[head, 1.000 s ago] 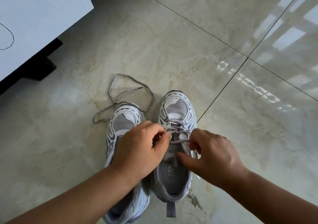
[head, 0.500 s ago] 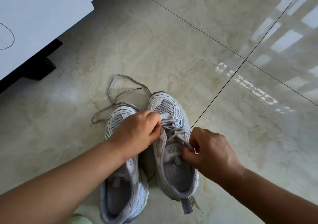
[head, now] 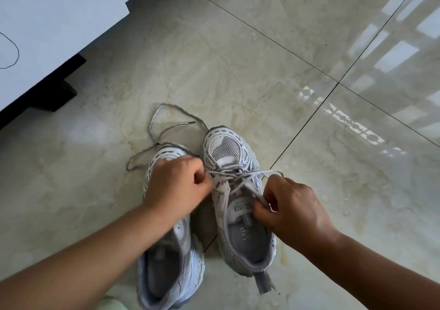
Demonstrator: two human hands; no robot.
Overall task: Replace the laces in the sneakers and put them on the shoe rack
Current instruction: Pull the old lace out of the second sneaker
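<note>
Two white and grey sneakers stand side by side on the floor, toes pointing away from me. The right sneaker has a pale lace crossing its eyelets. My left hand pinches one strand at the shoe's left side. My right hand grips the other strand over the tongue. The left sneaker is partly hidden under my left hand and forearm. A loose grey lace lies in loops on the floor just beyond its toe.
The floor is glossy beige marble tile with dark grout lines. A white cabinet on a black base stands at the upper left. Sunlight reflections fall on the tiles at the right.
The right sneaker has turned, its toe now angled left. Both hands have drawn apart and pulled the lace strands outward across the eyelets.
</note>
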